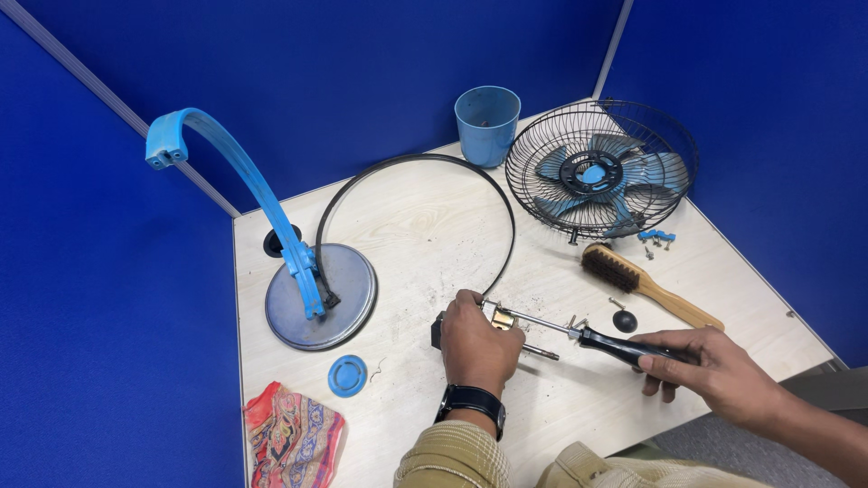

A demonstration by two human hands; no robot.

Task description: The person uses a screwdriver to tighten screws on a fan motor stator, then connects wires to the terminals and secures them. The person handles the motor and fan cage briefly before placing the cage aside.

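My left hand [476, 342] is closed over a small dark fan motor part [438, 331] with a brass-coloured piece [503, 320] showing beside my fingers; a metal shaft sticks out to the right. My right hand [701, 364] grips the black handle of a screwdriver [608, 343], and its metal tip reaches the part under my left hand. A thin black ring [508, 217] curves from the part round to the blue fan stand.
A blue stand arm on a round grey base [348, 303] stands at left. Black wire fan cage with blue blades [601, 170], blue cup [487, 123], wooden brush [644, 286], small black knob [625, 320], blue clips [657, 237], blue cap [347, 375], patterned cloth [291, 437].
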